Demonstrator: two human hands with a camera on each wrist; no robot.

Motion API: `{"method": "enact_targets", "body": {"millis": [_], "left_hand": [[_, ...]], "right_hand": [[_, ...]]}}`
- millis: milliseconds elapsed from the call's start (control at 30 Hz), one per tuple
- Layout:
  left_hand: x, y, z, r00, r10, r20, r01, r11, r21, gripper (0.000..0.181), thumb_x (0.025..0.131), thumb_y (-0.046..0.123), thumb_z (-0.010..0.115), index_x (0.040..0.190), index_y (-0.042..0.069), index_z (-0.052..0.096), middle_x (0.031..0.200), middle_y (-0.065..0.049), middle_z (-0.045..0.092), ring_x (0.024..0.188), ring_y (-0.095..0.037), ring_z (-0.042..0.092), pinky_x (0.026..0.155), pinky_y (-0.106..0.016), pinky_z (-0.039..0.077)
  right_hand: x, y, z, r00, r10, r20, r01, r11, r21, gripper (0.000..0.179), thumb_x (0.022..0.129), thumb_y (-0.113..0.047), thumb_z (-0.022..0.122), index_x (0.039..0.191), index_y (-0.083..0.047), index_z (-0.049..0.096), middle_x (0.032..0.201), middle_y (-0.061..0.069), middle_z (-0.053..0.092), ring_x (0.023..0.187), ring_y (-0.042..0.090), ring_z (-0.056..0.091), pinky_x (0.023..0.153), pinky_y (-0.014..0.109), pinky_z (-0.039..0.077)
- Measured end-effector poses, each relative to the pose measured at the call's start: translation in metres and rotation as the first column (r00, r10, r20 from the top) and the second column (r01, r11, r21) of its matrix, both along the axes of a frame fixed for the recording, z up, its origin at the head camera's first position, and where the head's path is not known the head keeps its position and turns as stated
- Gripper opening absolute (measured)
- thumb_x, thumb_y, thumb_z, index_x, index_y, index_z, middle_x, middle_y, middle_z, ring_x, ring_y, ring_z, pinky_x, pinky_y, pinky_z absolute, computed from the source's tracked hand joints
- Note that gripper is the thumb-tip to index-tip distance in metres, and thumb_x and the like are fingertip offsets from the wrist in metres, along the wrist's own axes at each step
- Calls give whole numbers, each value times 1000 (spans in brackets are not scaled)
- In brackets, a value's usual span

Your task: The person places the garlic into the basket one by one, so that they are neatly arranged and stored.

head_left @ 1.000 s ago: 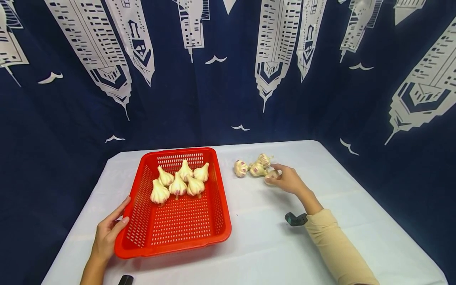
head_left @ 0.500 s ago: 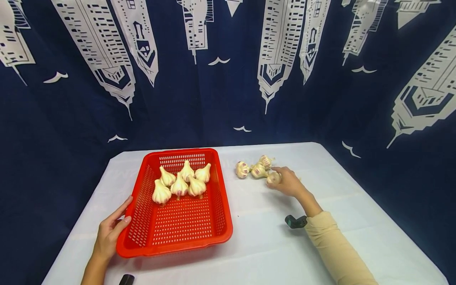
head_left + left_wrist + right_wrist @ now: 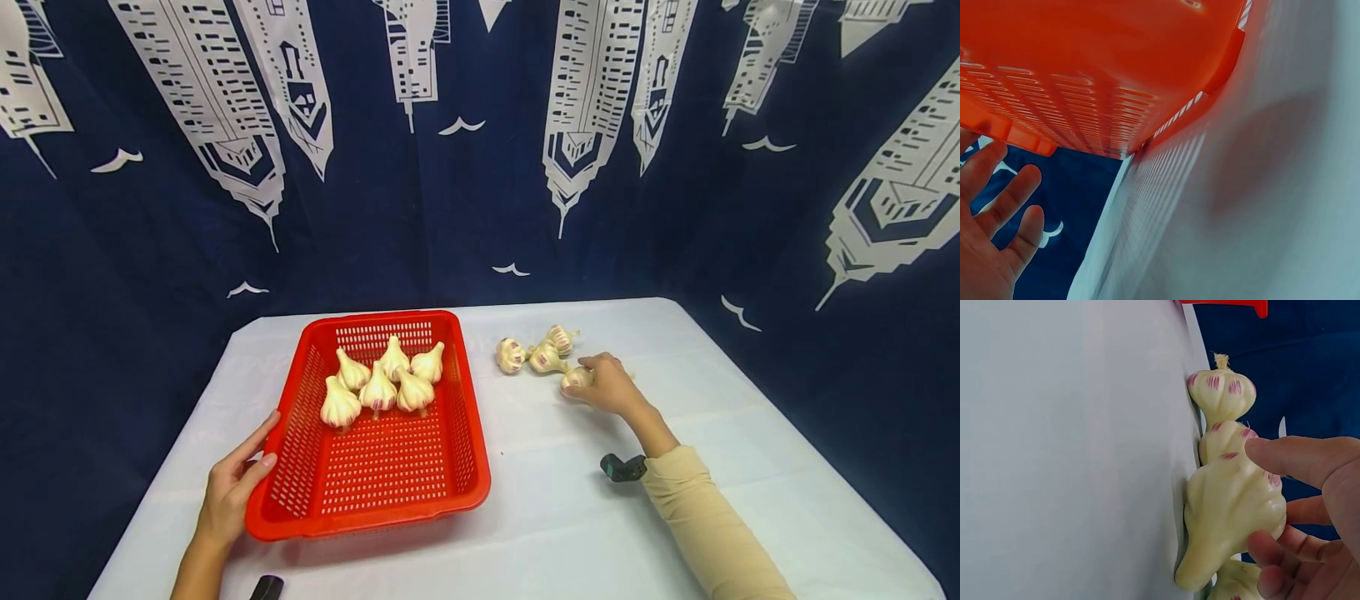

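Observation:
At the left of the head view a red perforated plastic basket (image 3: 375, 492) holds several garlic bulbs (image 3: 378, 390). My left hand (image 3: 225, 496) rests against its left rim, fingers extended; in the left wrist view, the fingers (image 3: 1016, 194) are spread below the basket's side (image 3: 1104, 56). To the right of the basket, my right hand (image 3: 611, 385) has its thumb and fingers around a garlic bulb (image 3: 1229, 500) lying on the table. Other bulbs (image 3: 546, 358) lie close by, beyond it. Part of another bulb (image 3: 1235, 581) shows under the fingers in the right wrist view.
A white cloth covers the table (image 3: 540, 517). Behind and beside it hangs a dark blue curtain (image 3: 465, 208) with white building prints. A dark device (image 3: 622, 468) sits at the right wrist, and a black object (image 3: 267, 587) shows near the left wrist.
My right fingers have shifted slightly around the garlic bulb, which has turned a little in place. The left hand and basket stay as they were; the head view moved slightly.

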State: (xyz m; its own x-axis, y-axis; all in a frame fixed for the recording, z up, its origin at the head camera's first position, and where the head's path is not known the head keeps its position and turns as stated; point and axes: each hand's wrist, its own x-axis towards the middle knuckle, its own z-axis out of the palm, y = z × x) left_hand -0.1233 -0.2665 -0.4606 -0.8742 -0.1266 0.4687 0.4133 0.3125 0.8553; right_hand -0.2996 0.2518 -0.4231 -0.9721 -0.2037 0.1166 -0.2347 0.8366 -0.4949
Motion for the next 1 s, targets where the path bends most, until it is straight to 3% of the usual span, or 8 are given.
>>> {"method": "enact_targets", "body": {"millis": [333,767,1000], "left_hand": [[-1,-1,0,1000,-2,-2,2,1000,3,46,97,-2,47,143,-2,49,123,18,62,74,-10,69,65,-22,57],[-1,0,0,1000,-14,7,14,1000,24,46,97,-3,47,143,-3,48,125,16,62,74,-10,69,66,-22,57],[-1,0,0,1000,-12,3,12,1000,21,45,97,-3,46,143,-4,48,126,17,62,76,-9,69,66,-21,57]], "right_hand": [[1,2,-10,996,38,-77,-39,999,-15,54,82,-23,81,122,9,63,115,29,63,111,44,54,98,58,41],[5,2,-20,988,86,-125,-96,993,-72,58,80,-16,82,125,10,55,122,30,60,118,50,53,102,61,39],[3,0,-20,989,71,-128,-85,991,-106,67,79,-19,84,129,11,51,123,32,59,113,49,56,96,59,44]]}}
